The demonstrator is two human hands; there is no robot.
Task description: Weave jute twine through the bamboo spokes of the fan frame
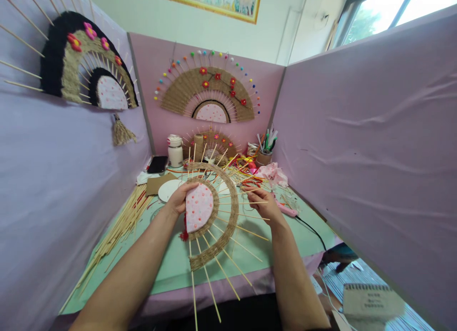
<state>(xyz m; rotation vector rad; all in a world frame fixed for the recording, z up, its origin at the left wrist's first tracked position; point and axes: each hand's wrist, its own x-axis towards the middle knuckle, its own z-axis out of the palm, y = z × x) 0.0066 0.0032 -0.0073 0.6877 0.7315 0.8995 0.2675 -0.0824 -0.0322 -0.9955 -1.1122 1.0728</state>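
Observation:
My left hand (179,198) grips a half-round woven fan by its flat edge, thumb on the white cloth centre with red dots (200,207). Two bands of brown twine, the outer woven band (233,212) and a narrower inner one, run around that centre. Thin wooden sticks (252,226) spread out past the outer band. My right hand (263,205) is at the fan's right side, fingers pinched together among the stick ends; what lies between them is too small to tell. A red tassel (183,233) shows behind the flat edge.
Loose sticks (117,226) lie along the table's left side. Behind the fan are a phone (157,164), a white bottle (175,150), a twine spool (198,148) and a tool cup (264,157). A pink glue gun (285,209) with a black cord lies right. Finished fans (178,93) hang on partitions.

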